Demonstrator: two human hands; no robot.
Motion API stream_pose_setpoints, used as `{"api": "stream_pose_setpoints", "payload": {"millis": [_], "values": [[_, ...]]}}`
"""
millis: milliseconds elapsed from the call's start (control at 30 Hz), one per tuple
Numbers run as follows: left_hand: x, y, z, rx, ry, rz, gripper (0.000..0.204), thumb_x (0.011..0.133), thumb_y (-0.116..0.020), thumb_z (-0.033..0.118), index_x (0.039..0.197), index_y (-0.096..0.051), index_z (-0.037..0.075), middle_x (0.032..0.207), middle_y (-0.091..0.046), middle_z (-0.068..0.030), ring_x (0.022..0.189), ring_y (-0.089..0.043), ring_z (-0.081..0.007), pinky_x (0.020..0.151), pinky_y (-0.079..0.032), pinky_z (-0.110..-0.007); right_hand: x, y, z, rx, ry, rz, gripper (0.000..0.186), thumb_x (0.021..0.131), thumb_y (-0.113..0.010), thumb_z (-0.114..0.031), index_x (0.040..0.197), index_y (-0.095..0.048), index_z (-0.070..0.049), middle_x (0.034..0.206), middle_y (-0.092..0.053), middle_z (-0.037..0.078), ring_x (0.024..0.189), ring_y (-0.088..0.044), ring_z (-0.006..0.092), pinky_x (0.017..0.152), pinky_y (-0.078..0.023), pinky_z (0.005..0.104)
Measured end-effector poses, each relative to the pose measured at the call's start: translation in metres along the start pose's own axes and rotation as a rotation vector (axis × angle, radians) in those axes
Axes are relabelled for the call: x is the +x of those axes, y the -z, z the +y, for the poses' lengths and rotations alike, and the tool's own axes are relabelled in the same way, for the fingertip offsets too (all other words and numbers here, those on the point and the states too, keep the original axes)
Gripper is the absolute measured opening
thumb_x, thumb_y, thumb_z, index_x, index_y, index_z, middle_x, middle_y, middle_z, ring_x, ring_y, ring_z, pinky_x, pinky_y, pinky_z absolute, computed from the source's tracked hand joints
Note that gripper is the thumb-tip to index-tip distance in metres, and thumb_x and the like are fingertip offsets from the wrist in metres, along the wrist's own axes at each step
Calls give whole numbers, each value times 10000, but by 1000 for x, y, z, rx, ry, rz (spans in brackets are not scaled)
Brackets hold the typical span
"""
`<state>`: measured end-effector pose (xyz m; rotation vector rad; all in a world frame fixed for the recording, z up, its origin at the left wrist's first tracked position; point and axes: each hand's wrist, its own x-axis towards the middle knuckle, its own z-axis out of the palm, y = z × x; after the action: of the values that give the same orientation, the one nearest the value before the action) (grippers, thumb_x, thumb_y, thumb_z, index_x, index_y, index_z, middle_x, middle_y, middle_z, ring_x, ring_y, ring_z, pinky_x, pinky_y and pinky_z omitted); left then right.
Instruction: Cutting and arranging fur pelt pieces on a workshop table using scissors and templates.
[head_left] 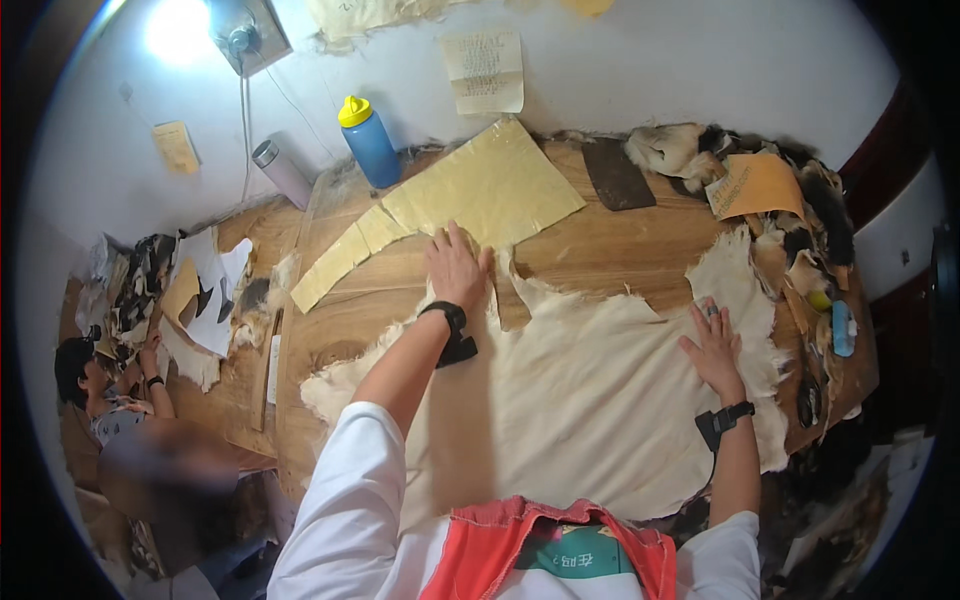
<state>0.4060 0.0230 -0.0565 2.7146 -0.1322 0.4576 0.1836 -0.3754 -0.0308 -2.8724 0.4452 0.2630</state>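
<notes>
A large cream hide (570, 400), ragged at its edges and lightly creased, lies across the wooden table (640, 270). My left hand (454, 268) rests flat on its upper narrow part, fingers stretched forward close to the lower edge of a long yellow pattern sheet (510, 180). That sheet tapers to the left and has slits or tears near its narrow end. My right hand (713, 349) lies on the hide near its right edge, fingers spread. Both wrists carry black strapped devices.
Blue bottle (370, 150), steel flask (283, 172) and dark rectangular piece (615, 172) stand or lie at the back. Fur scraps (690, 150), an orange sheet (755, 185) and a light-blue object (843, 327) line the right. Another person (130, 400) works at left among white cut sheets (205, 300).
</notes>
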Motion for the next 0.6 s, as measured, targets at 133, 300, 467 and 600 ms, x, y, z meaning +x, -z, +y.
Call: {"api": "stream_pose_setpoints", "payload": {"millis": [133,300,467,600], "values": [[14,4,-7,-6,-66,-53,412,893,-600,403,952,-551,-1,1053,-584,-209,1041,-566,-366,798,-461,-445,4,-2,-4,-21,-28,-28,706,904,-593,-448,1521,-291,-283,1620,-158,50,1481,-103,347,1071,-149,698],[36,-1,-12,106,15,-235,443,958,-504,451,812,-641,57,785,-663,-192,757,-642,-390,673,-491,-480,7,-3,-1,-39,-10,5,705,907,-601,-408,1525,-292,-267,1622,-156,48,1486,-92,342,1081,-124,694],[67,0,-27,203,20,-57,485,972,-473,449,768,-672,57,734,-668,-199,713,-649,-389,627,-493,-471,1,3,3,-38,-8,66,707,898,-618,-367,1521,-301,-263,1621,-160,46,1486,-93,335,1094,-119,678],[64,-16,-21,230,50,-88,532,952,-461,510,790,-679,53,779,-678,-202,737,-651,-392,648,-484,-477,-11,4,14,-51,-14,78,701,888,-621,-412,1505,-329,-254,1612,-183,56,1474,-134,353,1081,-164,682]]}}
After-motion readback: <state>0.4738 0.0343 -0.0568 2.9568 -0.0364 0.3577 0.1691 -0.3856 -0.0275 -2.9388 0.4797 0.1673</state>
